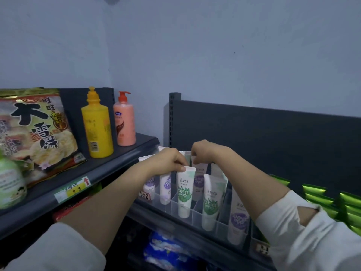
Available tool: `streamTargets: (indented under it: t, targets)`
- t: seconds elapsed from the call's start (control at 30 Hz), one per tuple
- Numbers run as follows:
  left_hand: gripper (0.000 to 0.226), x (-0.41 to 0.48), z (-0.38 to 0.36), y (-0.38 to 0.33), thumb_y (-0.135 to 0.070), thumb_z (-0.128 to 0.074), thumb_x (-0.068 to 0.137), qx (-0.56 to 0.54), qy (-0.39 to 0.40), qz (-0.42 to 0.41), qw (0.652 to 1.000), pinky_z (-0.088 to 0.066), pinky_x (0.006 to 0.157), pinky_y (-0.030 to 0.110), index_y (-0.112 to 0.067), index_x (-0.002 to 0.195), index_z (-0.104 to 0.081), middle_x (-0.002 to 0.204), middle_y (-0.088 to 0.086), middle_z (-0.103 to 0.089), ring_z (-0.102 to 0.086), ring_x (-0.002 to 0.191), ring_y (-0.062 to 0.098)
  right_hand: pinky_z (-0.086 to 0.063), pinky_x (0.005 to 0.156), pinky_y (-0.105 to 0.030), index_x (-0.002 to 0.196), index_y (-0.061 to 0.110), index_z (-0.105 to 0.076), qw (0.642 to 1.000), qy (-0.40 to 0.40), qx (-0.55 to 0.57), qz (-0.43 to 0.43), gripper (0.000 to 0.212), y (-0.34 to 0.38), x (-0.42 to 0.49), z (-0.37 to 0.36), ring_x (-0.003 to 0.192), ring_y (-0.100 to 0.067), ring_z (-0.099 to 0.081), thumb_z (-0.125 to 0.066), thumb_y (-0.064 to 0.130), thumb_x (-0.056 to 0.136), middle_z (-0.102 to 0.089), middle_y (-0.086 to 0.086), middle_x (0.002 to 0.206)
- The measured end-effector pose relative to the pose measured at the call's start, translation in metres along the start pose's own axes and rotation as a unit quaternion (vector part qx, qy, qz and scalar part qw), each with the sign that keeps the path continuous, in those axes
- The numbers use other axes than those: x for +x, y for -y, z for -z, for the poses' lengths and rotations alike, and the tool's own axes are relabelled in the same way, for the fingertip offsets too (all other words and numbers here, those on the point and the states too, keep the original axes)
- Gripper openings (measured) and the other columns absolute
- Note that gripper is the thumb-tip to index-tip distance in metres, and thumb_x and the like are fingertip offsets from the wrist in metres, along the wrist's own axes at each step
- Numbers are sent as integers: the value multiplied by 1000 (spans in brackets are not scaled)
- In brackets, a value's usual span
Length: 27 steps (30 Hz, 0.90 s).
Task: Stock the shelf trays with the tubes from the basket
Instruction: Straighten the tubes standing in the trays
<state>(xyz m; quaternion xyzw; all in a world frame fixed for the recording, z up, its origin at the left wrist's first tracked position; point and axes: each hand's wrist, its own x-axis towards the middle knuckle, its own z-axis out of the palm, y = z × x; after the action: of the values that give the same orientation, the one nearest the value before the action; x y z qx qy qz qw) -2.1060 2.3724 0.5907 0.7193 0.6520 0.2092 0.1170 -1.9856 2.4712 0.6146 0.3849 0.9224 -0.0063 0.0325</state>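
On the right-hand shelf, a clear divided tray (174,207) holds rows of white tubes standing cap-down, each in its own compartment. The person's left hand (172,160) reaches in from the near left and pinches the flat crimped top of a green-leaf tube (185,194) between thumb and fingers. This tube stands upright in a near compartment toward the tray's left. The right hand (203,151) reaches a little farther in. Its fingers curl down and pinch the top edge of a far purple tube (199,179), which stands in the row just behind the green-leaf tube. Both forearms are bare, with white sleeves pushed up near the elbows.

Just right of the held green one stands a second green tube (212,202), and right of that a near purple tube (238,220). More purple-printed tubes (165,187) fill the compartments to the left, partly hidden by the left wrist.

Right of the tray, shiny green foil packets (332,198) are stacked in rows. The left-hand shelf sits higher and carries a large snack bag (33,133), a yellow bottle (97,124) and a pink pump bottle (125,120) standing side by side. A yellow price tag (72,189) is fixed to that shelf's front edge. Blue packs (166,249) lie on the level below the tray.
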Motion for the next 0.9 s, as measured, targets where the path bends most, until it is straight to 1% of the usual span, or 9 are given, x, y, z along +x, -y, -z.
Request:
streamTargets:
  t: [0.1, 0.2, 0.33, 0.47, 0.53, 0.6, 0.67, 0.83, 0.9]
  targets:
    - [17, 7, 0, 7, -8, -62, 87, -4, 1, -20, 1000, -36, 58, 5, -6, 100, -72, 77, -7, -62, -51, 57, -9, -38, 54, -27, 64, 18, -47, 1000, -1, 8, -28, 25, 0, 2, -3, 59, -18, -45, -57, 17, 87, -50, -1, 72]
    - [17, 15, -1, 10, -8, -63, 86, -2, 8, -41, 999, -39, 66, 13, -8, 101, -73, 87, -1, -68, -54, 69, 1, -41, 58, -30, 63, 19, -53, 999, 6, 28, -43, 24, -1, 0, 0, 59, -18, -47, -62, 20, 85, -51, 1, 67]
    - [19, 20, -1, 10, -10, -63, 86, 4, 21, -61, 998, -43, 78, 21, -9, 103, -72, 98, 4, -71, -57, 83, 8, -45, 63, -30, 79, 12, -64, 998, 19, 38, -46, 13, 1, -3, 1, 69, -19, -54, -65, 23, 86, -57, 0, 72]
    - [19, 18, 0, 12, -9, -62, 87, 0, 31, -77, 997, -43, 71, 16, -8, 104, -72, 95, 0, -69, -56, 81, 7, -48, 66, -31, 77, 17, -62, 997, 5, 46, -59, 12, 0, -2, -2, 68, -17, -56, -65, 25, 86, -59, 0, 74]
    - [19, 17, 0, 12, -10, -63, 87, 3, 34, -84, 996, -44, 77, 20, -9, 104, -72, 100, 2, -71, -58, 85, 8, -44, 61, -30, 68, 17, -57, 996, 1, 51, -67, 21, -1, -3, -4, 62, -16, -50, -65, 24, 86, -54, 2, 66]
    - [19, 17, 0, 12, -11, -63, 86, 8, 38, -88, 995, -47, 84, 26, -11, 103, -72, 102, 3, -71, -61, 89, 11, -34, 53, -28, 57, 17, -48, 996, -1, 57, -69, 32, 0, -4, -4, 55, -16, -39, -62, 24, 86, -44, 2, 58]
    - [19, 17, 0, 11, -12, -63, 86, 12, 45, -90, 995, -49, 87, 30, -14, 103, -73, 102, 2, -71, -63, 93, 14, -30, 51, -26, 56, 16, -45, 996, -1, 58, -69, 35, 2, -6, -4, 53, -16, -35, -61, 24, 86, -41, 1, 57]
    - [23, 16, 5, 10, -13, -64, 86, 13, 59, -92, 994, -49, 85, 25, -16, 107, -71, 104, -1, -70, -62, 92, 10, -34, 51, -24, 60, 17, -53, 995, 0, 66, -75, 30, 1, -7, -3, 53, -13, -42, -65, 28, 84, -48, 2, 59]
    - [24, 15, 8, 10, -14, -64, 86, 8, 67, -93, 993, -47, 84, 22, -16, 108, -70, 105, -1, -69, -61, 91, 9, -37, 52, -24, 67, 15, -60, 995, -5, 70, -75, 23, 0, -9, -3, 56, -13, -46, -66, 29, 84, -53, 2, 63]
